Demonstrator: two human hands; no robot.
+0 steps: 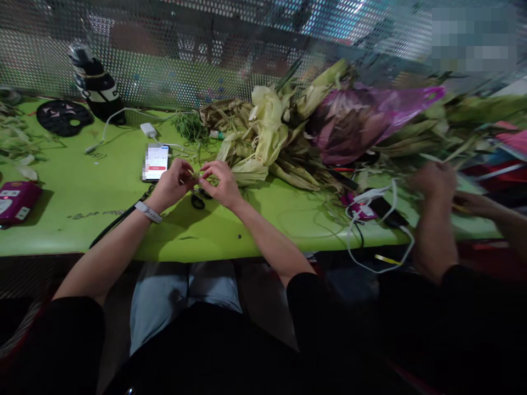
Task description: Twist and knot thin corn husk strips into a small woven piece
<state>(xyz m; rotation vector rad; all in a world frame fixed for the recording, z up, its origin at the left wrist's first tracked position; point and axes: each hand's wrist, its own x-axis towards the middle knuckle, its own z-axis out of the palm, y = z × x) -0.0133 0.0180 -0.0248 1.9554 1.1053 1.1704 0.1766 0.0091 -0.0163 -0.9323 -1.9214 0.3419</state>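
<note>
My left hand [178, 178] and my right hand [219, 182] meet over the green table [135, 230], fingertips pinched close together. Something small and pale green seems to be between them, too small to make out. Just below my fingers lies a black loop [197, 202], perhaps a scissor handle, partly covered by the hands. Beyond my left hand rests a lit phone [156, 163]. Dry corn husks [269, 126] are heaped past my right hand, pale yellow on top and browner beneath. A bundle of thin green strings [190, 126] sits behind the hands.
A pink plastic bag [346, 126] stands among the husks. At right, a co-worker's hands [436, 178] work beside white cables [395, 219]. Left are a dark bottle [99, 88], a black palette-shaped piece [63, 118] and a magenta box [18, 203]. A perforated metal panel [164, 55] borders the back.
</note>
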